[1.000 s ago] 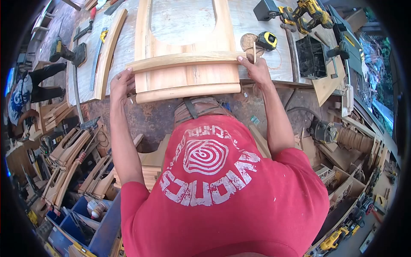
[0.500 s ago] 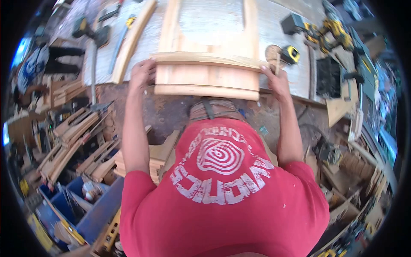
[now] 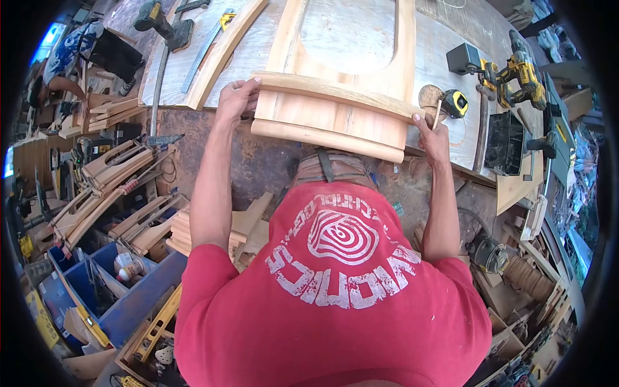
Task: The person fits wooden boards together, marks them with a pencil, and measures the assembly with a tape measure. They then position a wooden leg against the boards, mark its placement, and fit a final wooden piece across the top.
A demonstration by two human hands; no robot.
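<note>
A long curved wooden strip (image 3: 335, 89) lies across a pale wooden frame (image 3: 284, 55), which rests on the workbench with its lower end toward me. My left hand (image 3: 238, 102) grips the strip's left end, thumb on top and fingers curled beneath. At the opposite end, my right hand (image 3: 433, 138) has its thumb pressed on the strip's tip. A thin pencil-like stick (image 3: 438, 113) stands up from the right hand's fingers. Below the strip, the frame's flat panel (image 3: 329, 116) ends in a rounded lower rail (image 3: 325, 140) close to my waist.
A tape measure (image 3: 455, 103) and yellow drills (image 3: 521, 80) lie right on the workbench (image 3: 422, 39). A loose board (image 3: 227, 53), a ruler (image 3: 201, 61) and another drill (image 3: 164, 27) lie left. A blue toolbox (image 3: 151, 300) stands lower left; a person (image 3: 74, 51) bends at far left.
The view has shifted and turned slightly, so the bench and frame sit further right and tilted. Both hands stay at the strip's ends.
</note>
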